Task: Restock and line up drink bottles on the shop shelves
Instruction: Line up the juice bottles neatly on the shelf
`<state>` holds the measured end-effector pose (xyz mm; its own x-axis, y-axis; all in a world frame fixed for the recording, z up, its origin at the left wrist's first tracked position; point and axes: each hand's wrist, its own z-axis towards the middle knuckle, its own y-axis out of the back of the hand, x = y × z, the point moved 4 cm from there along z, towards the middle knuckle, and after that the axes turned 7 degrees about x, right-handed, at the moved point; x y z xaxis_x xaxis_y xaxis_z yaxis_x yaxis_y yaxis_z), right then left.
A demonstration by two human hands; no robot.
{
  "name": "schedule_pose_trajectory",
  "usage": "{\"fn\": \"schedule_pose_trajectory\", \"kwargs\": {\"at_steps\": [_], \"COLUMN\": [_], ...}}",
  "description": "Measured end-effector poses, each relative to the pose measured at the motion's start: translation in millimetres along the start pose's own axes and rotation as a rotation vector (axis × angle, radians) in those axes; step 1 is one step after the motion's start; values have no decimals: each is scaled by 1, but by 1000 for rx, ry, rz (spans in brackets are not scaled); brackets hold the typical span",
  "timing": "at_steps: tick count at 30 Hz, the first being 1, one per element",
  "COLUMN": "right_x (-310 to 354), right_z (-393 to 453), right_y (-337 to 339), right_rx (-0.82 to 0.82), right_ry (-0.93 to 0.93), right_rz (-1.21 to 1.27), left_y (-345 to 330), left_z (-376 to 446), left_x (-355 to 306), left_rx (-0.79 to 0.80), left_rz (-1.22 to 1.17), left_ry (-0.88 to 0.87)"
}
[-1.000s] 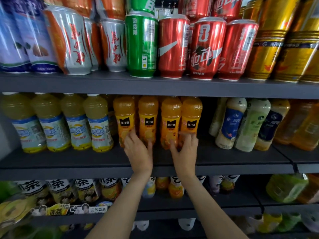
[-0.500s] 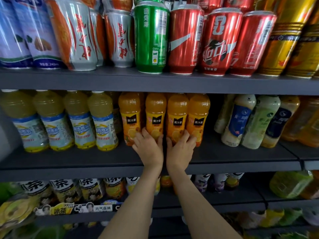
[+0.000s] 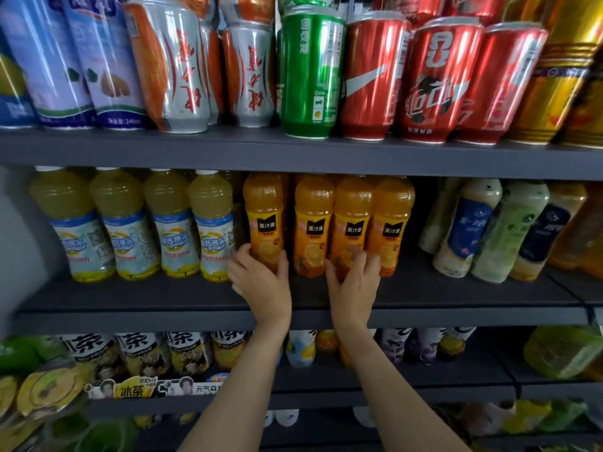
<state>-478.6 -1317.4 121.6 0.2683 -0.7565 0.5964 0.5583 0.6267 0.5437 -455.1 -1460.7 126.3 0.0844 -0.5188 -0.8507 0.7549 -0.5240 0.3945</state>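
Observation:
Several orange juice bottles with black labels stand in a row on the dark middle shelf (image 3: 424,291). My left hand (image 3: 261,282) grips the base of the leftmost orange bottle (image 3: 263,220), thumb on its left, fingers on its right. My right hand (image 3: 354,282) wraps the base of the third orange bottle (image 3: 353,216). The second bottle (image 3: 313,220) and the fourth bottle (image 3: 391,223) stand untouched beside them. More orange bottles show dimly behind the front row.
Pale yellow bottles with blue labels (image 3: 208,223) stand left of the orange row. Milky bottles (image 3: 466,230) lean at the right. Cans (image 3: 310,76) fill the shelf above. Tea bottles (image 3: 143,353) line the shelf below. A gap lies right of the fourth orange bottle.
My hands have spread apart: the left moved from the middle bottles to the leftmost one, the right onto the third. The view moved closer to the shelf.

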Motion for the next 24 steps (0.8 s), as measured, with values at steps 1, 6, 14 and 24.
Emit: {"fn": "schedule_pose_trajectory", "kwargs": {"at_steps": [1,6,14,24], "right_x": [2,26,36,34], "right_z": [-1,-7,-4,-6], "right_y": [-3,-25,-34,-35], "right_rx": [1,138,177,157], "right_ry": [67,-14,-275,-253], "right_rz": [-51,-24,58,26], "left_y": [3,-8,-15,-14], "left_z": [5,12,15,12], "left_x": [3,5,10,12], "left_rx": [0,127,218,239], "left_rz": [12,202,253,260], "left_ry": [23,-37,-55,-104]}}
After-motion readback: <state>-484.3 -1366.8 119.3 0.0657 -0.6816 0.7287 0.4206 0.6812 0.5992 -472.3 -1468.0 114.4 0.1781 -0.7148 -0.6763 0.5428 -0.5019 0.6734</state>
